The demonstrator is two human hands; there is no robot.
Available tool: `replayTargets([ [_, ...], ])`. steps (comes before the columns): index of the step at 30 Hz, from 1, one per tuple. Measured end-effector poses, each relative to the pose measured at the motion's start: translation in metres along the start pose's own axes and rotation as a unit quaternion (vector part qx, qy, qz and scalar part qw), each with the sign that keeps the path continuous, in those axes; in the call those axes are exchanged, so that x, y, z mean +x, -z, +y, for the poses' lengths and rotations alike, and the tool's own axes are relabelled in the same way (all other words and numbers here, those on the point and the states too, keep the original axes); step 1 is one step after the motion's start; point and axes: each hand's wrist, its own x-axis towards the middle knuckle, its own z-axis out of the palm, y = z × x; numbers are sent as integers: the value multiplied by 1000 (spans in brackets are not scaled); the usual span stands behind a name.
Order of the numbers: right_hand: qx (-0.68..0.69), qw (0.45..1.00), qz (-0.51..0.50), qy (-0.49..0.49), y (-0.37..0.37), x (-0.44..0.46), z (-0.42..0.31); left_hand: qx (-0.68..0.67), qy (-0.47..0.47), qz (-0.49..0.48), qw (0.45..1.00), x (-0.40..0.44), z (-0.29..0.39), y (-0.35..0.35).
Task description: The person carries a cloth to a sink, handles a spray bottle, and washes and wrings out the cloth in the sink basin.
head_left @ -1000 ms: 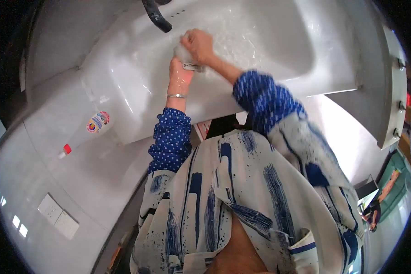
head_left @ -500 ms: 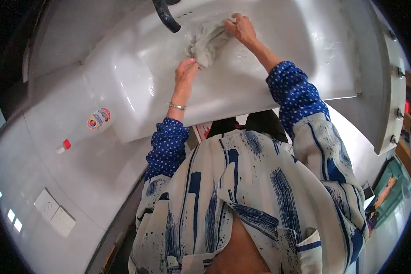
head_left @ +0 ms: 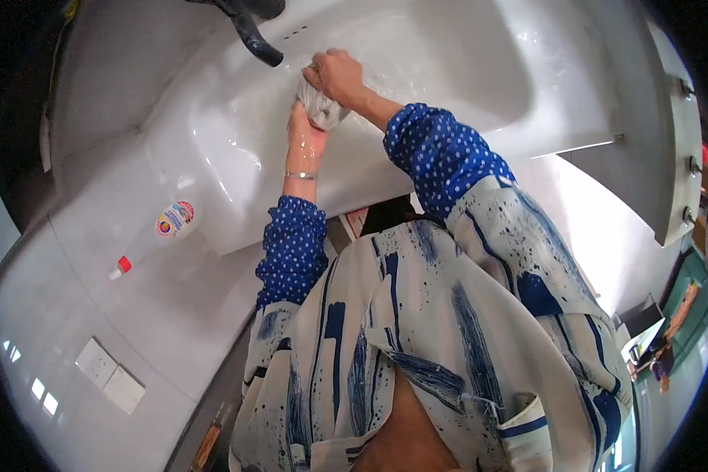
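Grey-white cloth, spread out half a second earlier, was now bunched between the left hand, curled against its near side, and the right hand, closed over its far end.

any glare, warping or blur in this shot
Head view: wide-angle warping, black corners; glints streak the sink, and a patch beyond the right sleeve washes out; left hand, right hand and cloth show without heavy blur; the bottle carries fine print too small to read.

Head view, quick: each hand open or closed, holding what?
Left hand: closed, holding the bunched cloth.
Right hand: closed on the same cloth.
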Motion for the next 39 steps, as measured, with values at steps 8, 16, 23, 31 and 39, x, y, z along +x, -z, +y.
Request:
replayTargets([
  [8,111,993,-15,36,-4,-24,-34,-177,16,-351,919,16,-14,46],
  [16,129,981,-24,146,13,-62,-62,66,-177,-269,944,9,-19,60],
  [23,66,995,-34,71,5,-27,-34,-47,-11,60,997,-19,-3,2],
  [31,-50,989,-103,96,10,5,22,11,20,-44,999,-31,0,0],
  [39,31,985,-98,-137,5,-15,40,11,77,51,996,-4,-4,21],
])
